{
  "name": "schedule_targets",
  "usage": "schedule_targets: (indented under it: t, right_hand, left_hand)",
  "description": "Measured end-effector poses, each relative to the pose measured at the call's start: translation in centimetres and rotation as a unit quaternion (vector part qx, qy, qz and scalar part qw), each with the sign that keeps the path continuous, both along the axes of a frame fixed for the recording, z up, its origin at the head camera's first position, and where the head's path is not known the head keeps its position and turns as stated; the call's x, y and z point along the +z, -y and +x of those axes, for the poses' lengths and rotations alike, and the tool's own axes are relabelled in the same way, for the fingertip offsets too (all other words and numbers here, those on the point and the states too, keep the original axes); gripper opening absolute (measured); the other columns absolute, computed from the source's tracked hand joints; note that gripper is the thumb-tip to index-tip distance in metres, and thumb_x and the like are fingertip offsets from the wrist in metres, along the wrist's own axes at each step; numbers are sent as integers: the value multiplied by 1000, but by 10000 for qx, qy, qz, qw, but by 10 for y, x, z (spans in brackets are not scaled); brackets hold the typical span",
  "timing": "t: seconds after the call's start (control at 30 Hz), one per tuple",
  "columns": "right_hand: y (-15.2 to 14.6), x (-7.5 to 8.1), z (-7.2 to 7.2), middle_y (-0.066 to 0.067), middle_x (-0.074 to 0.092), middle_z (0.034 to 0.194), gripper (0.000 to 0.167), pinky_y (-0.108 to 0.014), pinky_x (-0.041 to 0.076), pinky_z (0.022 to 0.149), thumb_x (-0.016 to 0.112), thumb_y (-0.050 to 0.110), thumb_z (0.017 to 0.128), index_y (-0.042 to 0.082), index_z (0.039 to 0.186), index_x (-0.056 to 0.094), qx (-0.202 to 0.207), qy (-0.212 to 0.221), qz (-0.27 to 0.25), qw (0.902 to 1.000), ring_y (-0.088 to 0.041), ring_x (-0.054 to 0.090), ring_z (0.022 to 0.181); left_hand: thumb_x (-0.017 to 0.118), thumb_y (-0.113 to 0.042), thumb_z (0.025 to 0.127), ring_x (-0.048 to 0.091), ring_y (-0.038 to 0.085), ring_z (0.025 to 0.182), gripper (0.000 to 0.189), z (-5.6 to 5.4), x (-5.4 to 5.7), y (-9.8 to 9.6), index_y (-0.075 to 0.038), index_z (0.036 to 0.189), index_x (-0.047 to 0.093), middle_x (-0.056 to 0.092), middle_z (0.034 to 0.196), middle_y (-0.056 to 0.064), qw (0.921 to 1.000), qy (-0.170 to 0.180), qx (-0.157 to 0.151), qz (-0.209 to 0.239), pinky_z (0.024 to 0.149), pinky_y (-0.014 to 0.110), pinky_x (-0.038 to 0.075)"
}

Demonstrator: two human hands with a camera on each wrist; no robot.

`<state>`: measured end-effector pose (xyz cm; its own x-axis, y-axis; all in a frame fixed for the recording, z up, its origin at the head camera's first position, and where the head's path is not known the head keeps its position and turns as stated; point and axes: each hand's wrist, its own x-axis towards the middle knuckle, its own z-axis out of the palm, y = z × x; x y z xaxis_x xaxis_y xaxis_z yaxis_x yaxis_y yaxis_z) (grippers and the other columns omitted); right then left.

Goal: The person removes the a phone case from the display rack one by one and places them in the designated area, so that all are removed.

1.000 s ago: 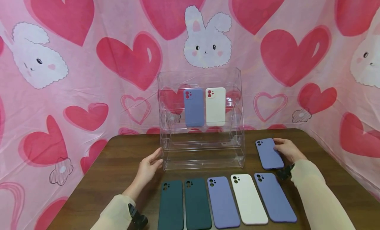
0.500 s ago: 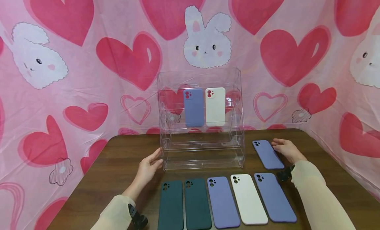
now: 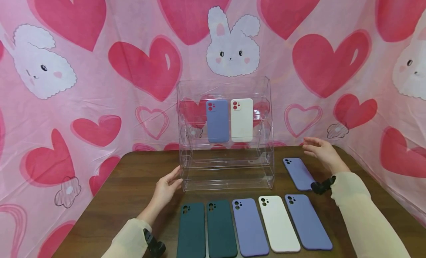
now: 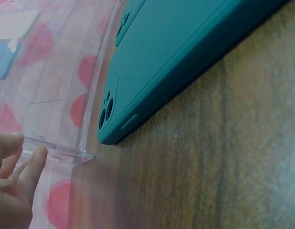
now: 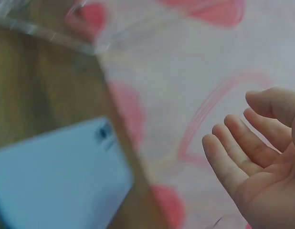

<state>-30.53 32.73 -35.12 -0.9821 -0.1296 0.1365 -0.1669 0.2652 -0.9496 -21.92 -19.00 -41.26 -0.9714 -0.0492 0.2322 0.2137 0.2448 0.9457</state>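
My left hand rests its fingertips against the lower left side of a clear tiered display stand. A lavender-blue phone case and a white phone case stand side by side on an upper tier. To the right of the stand, a lavender-blue phone case lies flat on the table. My right hand hovers behind and to the right of that case, apart from it and holding nothing. In the right wrist view, the fingers of this hand are loosely bent, beside the blurred case.
Along the front of the wooden table lies a row of phone cases: dark green, another dark green, lavender, white and lavender-blue. A pink heart-and-rabbit cloth hangs behind the table.
My right hand has let go of the lavender-blue case, which now lies flat beside the stand, and has moved up and away from it. My left hand has stayed at the stand.
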Motion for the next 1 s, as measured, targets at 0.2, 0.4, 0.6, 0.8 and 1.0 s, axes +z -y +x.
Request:
schedule_targets:
  t: [0.2,0.4,0.6,0.8,1.0]
  right_hand:
    - [24,42,3,13,57,99,49,-17,51,76,57,13,92,-7,132,37,71,-827,-468,9955,2,57,90]
    - [56,83,7,2,57,108,55,-17,51,75,59,21,91,-3,136,37,-4,-1250,-136,9921,-4,58,94]
    - [89,115,8,-14,50,120,56,-18,51,77,59,24,91,4,138,37,126,-1463,451,9881,-12,55,100]
    - [115,129,-2,-20,47,127,58,-27,52,82,60,24,90,5,140,36,282,-1459,729,9862,-23,52,106]
    - [129,131,-15,-17,41,135,66,-46,47,89,64,29,87,8,142,32,464,-1165,968,9874,-30,48,112]
  left_hand:
    - [57,10,86,55,40,105,48,-1,0,0,0,132,48,50,125,26,10000,17,33,-5,77,35,54]
    - [57,10,86,54,40,105,48,-1,0,0,0,132,48,49,126,26,10000,48,22,1,77,34,54]
    - [57,11,85,55,41,104,49,-1,0,0,0,132,48,50,125,26,10000,19,30,13,76,33,54]
    - [57,10,85,55,40,104,49,-1,0,0,-1,132,48,50,125,25,10000,29,25,39,77,36,54]
    - [57,9,86,56,39,104,49,0,1,0,-1,132,48,50,126,25,10000,12,12,8,78,38,53]
